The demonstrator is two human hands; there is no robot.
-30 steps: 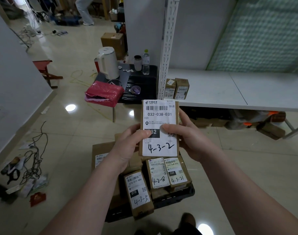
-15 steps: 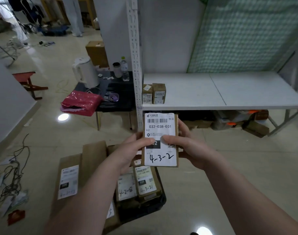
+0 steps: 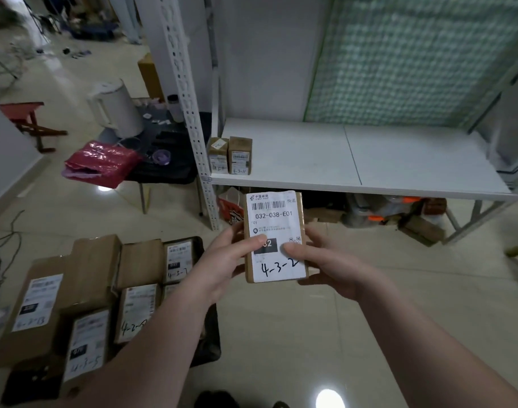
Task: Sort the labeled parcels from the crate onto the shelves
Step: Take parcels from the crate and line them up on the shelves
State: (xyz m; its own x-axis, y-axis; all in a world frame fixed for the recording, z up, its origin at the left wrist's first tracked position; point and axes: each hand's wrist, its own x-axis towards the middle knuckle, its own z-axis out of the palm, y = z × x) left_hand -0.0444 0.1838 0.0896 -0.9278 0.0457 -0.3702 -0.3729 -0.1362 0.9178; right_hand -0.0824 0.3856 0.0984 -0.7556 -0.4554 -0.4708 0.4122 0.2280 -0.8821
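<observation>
Shelving takes up most of the view: a white shelf board (image 3: 369, 160) runs across the right side, with a perforated white upright (image 3: 190, 113) at its left front corner. Down at lower left on the floor sits the black crate (image 3: 211, 343), stuffed with brown labeled parcels. I can read 4-3-13 (image 3: 35, 304), 4-3-5 (image 3: 87, 346) and 4-3-7 (image 3: 178, 260) in marker; another starts 4-2 but my forearm covers the rest. Left of the upright there's a small dark tabletop (image 3: 169, 175) with a white kettle (image 3: 116, 110) on it and a red plastic bag (image 3: 101, 163) hanging over its front edge.

The held parcel (image 3: 274, 237) is up in the air right of the crate, just below the shelf's front edge, upright with the label facing me: printed 032-038-E01, handwritten 4-3-2. Both hands are grasping it, left hand (image 3: 222, 266) on its left edge and right hand (image 3: 325, 263) on its right, thumbs pressed on the label, fingers wrapped behind.

Smallest bits: two little parcels standing side by side at the shelf's left front corner, just beside the upright. The left one (image 3: 218, 156) has a scribble I can't read; the right one (image 3: 240, 154) says 4-3-11.
</observation>
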